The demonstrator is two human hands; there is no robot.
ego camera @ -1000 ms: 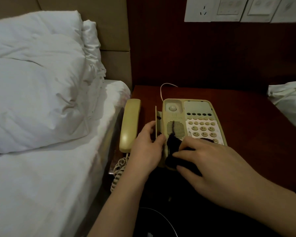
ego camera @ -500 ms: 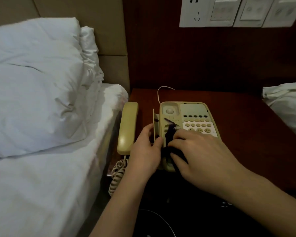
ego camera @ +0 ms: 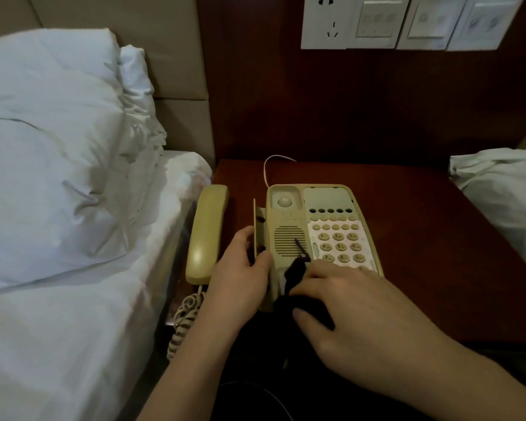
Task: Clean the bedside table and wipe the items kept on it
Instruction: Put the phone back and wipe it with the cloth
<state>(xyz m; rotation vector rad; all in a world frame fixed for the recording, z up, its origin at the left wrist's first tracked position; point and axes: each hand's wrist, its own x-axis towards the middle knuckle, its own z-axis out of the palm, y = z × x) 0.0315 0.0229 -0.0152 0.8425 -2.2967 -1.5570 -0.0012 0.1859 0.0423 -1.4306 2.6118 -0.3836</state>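
The left hand (ego camera: 240,268) reaches in from the near edge, forearm angled toward the far right, and grips the left side of the telephone base (ego camera: 313,226), thumb pressed on its top edge and fingers curled around a thin flap standing upright along that side. The right hand (ego camera: 356,302) comes in from the near right, palm down, its fingers bent over and pinching a dark cloth (ego camera: 295,276) against the near part of the base, just below the speaker grille. A strand of the cloth trails across the grille. The base sits on the dark red bedside table (ego camera: 422,238), toward its left half, with its long axis running near to far and the keypad on its right side. The handset (ego camera: 207,235) lies off the cradle, just left of the base at the table's left edge, its long axis also near to far, its coiled cord (ego camera: 184,320) hanging off the near end. A white pillow (ego camera: 49,153) rests on the bed at left; wall sockets (ego camera: 325,22) sit above.
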